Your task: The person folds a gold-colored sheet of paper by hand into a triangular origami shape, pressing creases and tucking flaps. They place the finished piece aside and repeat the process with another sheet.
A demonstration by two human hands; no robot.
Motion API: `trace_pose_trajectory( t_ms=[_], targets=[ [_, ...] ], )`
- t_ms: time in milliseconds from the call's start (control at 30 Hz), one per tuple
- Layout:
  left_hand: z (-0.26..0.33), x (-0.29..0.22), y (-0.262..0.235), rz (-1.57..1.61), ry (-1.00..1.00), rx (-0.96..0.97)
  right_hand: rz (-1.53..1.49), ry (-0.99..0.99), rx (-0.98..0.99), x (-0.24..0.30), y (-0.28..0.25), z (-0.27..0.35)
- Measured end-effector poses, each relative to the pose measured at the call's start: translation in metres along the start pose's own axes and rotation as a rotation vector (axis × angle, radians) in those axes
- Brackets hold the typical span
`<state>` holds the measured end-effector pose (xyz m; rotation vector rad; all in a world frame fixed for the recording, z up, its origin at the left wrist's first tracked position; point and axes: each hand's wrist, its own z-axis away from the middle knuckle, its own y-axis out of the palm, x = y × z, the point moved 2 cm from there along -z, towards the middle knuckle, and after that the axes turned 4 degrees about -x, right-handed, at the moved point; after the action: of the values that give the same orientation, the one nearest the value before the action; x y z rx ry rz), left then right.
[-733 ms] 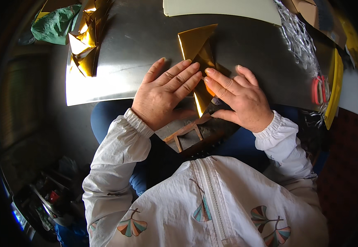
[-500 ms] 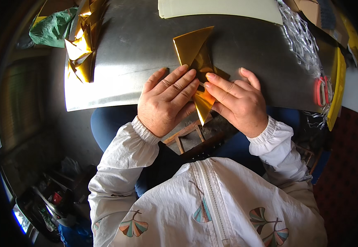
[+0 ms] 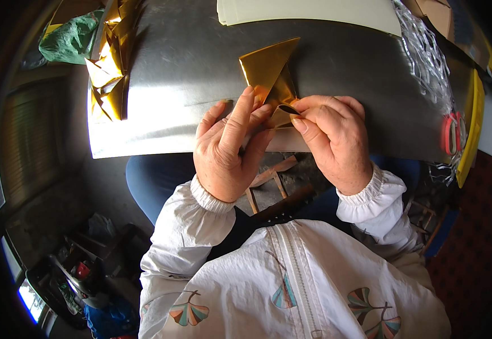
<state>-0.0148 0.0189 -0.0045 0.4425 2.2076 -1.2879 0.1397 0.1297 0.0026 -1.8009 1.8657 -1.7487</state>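
A piece of shiny gold foil paper (image 3: 268,61), folded into pointed flaps, lies at the near edge of the dark table. My right hand (image 3: 336,138) pinches a lifted, curled edge of it between thumb and forefinger. On the paper's left side rests my left hand (image 3: 226,147), its fingers apart and the fingertips touching the folds. The lower part of the paper is partly hidden by the fingers of both hands.
Several folded gold foil pieces (image 3: 116,79) stand in a row at the left, beside a green plastic bag (image 3: 70,38). Pale sheets (image 3: 308,14) lie at the far edge. Silvery ribbon strands (image 3: 427,62) and red-handled scissors (image 3: 453,133) lie at the right, near a yellow strip (image 3: 473,124).
Both hands lay flat on the foil paper before. My right fingers have closed on an edge and curled it up; the point hanging over the table edge is now folded up from there.
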Motion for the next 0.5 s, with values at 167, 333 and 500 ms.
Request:
trace_pose_trajectory(
  t_ms=[167,333,500],
  targets=[
    [-0.001,0.002,0.002,0.048,0.016,-0.074,0.008,-0.005,-0.083,0.005,0.005,-0.004],
    [-0.009,0.000,0.005,0.055,-0.025,-0.214,0.004,0.018,-0.108,0.006,0.008,-0.005],
    [-0.024,0.000,0.011,0.091,-0.152,-0.125,-0.004,0.036,-0.140,0.006,0.011,-0.007]
  ],
)
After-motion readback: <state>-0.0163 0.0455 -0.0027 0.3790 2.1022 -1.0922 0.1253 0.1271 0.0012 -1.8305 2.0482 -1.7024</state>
